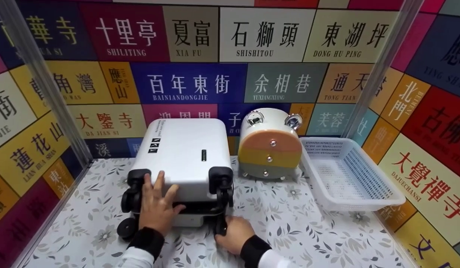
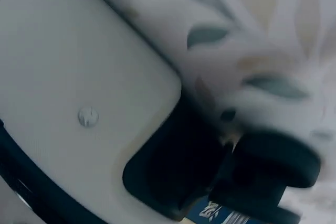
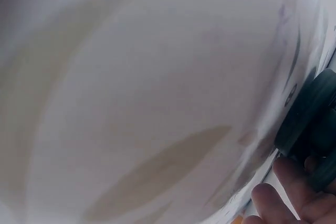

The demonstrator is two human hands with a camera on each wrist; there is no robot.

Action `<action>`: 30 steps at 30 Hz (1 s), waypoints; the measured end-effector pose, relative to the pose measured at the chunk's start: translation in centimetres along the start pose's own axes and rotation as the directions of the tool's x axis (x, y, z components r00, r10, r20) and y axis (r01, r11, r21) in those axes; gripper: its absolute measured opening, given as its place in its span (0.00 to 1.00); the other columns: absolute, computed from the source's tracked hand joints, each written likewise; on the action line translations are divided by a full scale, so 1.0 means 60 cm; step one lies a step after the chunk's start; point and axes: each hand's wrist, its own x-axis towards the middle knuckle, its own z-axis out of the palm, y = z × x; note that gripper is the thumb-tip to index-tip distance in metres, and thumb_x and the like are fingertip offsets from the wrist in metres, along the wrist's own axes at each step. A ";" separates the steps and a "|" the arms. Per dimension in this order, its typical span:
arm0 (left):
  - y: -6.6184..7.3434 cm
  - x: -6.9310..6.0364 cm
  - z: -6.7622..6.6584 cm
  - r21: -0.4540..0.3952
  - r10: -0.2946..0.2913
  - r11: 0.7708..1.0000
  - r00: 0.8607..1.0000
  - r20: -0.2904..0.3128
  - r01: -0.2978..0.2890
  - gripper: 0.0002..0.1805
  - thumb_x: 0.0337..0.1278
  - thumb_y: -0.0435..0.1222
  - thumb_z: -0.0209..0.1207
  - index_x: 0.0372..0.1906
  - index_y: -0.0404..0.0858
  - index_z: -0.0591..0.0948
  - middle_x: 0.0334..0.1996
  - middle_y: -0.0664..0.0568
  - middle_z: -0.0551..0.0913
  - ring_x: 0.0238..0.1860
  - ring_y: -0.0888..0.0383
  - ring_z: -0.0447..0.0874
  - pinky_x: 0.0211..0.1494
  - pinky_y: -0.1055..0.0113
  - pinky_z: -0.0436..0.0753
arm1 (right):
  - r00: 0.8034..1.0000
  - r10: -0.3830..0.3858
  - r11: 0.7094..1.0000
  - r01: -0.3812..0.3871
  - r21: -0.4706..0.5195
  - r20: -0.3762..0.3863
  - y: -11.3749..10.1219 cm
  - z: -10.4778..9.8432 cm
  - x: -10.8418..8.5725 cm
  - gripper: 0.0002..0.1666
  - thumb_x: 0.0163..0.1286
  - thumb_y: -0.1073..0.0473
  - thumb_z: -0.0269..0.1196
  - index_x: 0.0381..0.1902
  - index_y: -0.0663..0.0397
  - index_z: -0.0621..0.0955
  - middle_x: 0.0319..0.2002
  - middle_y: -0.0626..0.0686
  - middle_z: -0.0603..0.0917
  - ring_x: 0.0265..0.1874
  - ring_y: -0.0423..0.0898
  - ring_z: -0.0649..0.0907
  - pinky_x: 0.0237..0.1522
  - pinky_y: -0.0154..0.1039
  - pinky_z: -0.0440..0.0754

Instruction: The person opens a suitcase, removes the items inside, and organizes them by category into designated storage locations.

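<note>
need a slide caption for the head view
Left hand on a white hard-shell suitcase, right hand gripping a caster wheel, near a three-knob drawer box and plastic basket.

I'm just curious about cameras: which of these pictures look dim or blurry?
Head view: brightly lit, the suitcase and wall mostly sharp; left wrist view: dim, the patterned tabletop soft and blurred; right wrist view: greyish, the tabletop blurred too, the wheel dark at the right edge.

The suitcase [image 1: 183, 149] looks like smooth plastic.
</note>
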 end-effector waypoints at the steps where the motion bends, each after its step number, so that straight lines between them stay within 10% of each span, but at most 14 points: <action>1: 0.000 0.003 -0.002 -0.002 0.003 1.000 1.000 0.014 -0.003 0.39 0.33 0.47 0.83 0.54 0.48 0.76 0.76 0.36 0.61 0.75 0.16 0.56 0.73 0.25 0.66 | 1.000 0.000 1.000 0.000 -0.001 0.006 0.000 -0.001 0.001 0.15 0.54 0.46 0.74 0.28 0.45 0.81 0.26 0.47 0.86 0.27 0.50 0.85 0.34 0.47 0.83; 13: -0.008 0.011 0.001 0.007 0.090 0.996 0.995 -0.030 -0.090 0.41 0.35 0.44 0.82 0.57 0.44 0.71 0.74 0.41 0.62 0.74 0.18 0.58 0.71 0.21 0.63 | 0.997 0.043 0.998 -0.046 0.033 0.069 0.003 -0.003 0.003 0.15 0.54 0.46 0.74 0.30 0.43 0.80 0.26 0.45 0.85 0.27 0.45 0.83 0.34 0.43 0.82; 22: -0.025 0.015 0.015 0.059 0.223 0.975 0.958 -0.182 -0.216 0.39 0.33 0.42 0.80 0.52 0.40 0.71 0.68 0.38 0.68 0.69 0.18 0.65 0.63 0.16 0.67 | 0.994 0.074 0.995 -0.079 0.055 0.085 0.002 -0.002 -0.002 0.17 0.55 0.47 0.73 0.35 0.48 0.82 0.32 0.50 0.87 0.34 0.50 0.86 0.40 0.46 0.83; 30: -0.042 0.035 0.006 0.041 0.229 0.973 0.950 -0.212 -0.226 0.37 0.34 0.42 0.76 0.54 0.40 0.72 0.69 0.35 0.70 0.67 0.16 0.65 0.62 0.14 0.66 | 0.984 0.114 0.988 -0.127 0.086 0.137 0.001 -0.006 0.000 0.19 0.56 0.46 0.73 0.40 0.50 0.82 0.36 0.51 0.87 0.38 0.51 0.85 0.45 0.49 0.83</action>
